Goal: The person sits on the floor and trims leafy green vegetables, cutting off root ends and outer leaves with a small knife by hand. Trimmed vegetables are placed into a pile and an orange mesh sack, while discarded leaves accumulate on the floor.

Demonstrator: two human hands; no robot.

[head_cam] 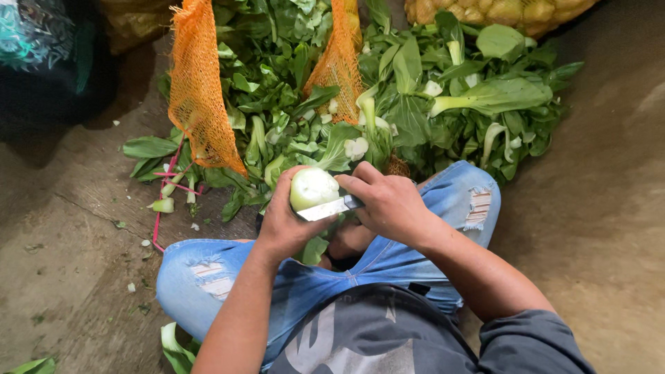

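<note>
— Pale green, that stalk end — which hand has it?

— Left hand [280, 225]. Its fingers are curled round the bok choy [313, 187], with the cut base facing up and the leaves trailing away beyond the fingertips.

— And the other?

— Right hand [388, 204] is closed on a knife [329, 208]. The fingers are wrapped over the handle, pressed together, and the blade lies flat against the stalk just under the left thumb.

— What's under the hands?

— Knees in torn blue jeans [208, 277]; the person is crouching over them.

— Past the fingertips?

— A heap of greens [415, 111] on the floor [69, 228], touching the far side of the hands. Orange net [197, 90] is draped over the heap to the left of the fingers, with another strip above them. Trimmed scraps [163, 204] lie left of the left hand, a little apart.
</note>
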